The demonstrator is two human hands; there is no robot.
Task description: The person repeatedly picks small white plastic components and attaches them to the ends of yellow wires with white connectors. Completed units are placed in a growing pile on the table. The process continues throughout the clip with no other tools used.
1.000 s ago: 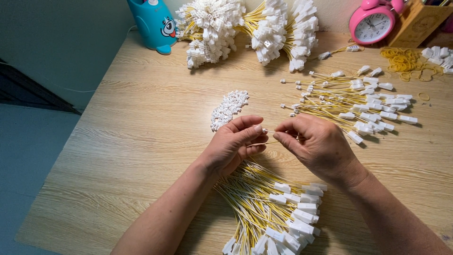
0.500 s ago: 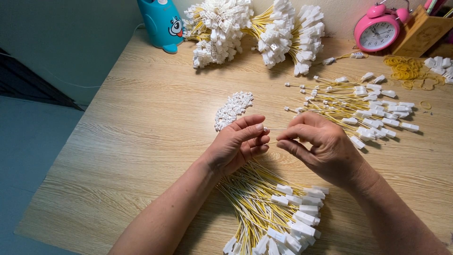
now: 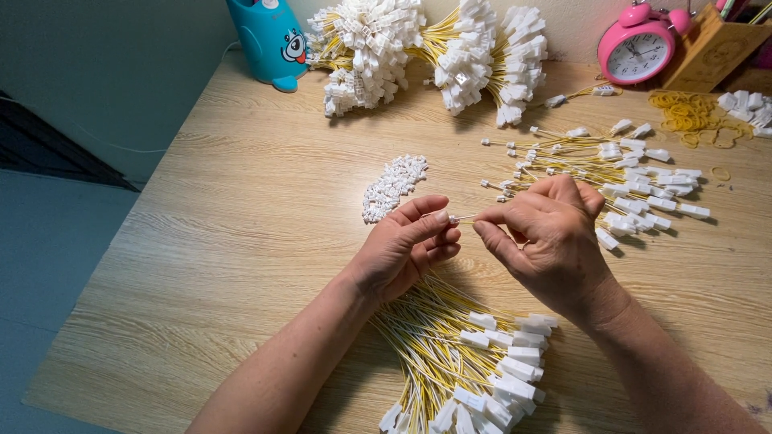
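Our left hand (image 3: pixel 402 249) pinches a tiny white plastic cap (image 3: pixel 453 218) above the pale wooden bench (image 3: pixel 241 241). Our right hand (image 3: pixel 547 237) pinches the thin yellow wire (image 3: pixel 466 216). We should push straight and gently.

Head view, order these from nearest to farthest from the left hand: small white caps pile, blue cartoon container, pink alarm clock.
1. Small white caps pile, just beyond the left hand.
2. Blue cartoon container, far left edge of desk.
3. Pink alarm clock, far right corner.
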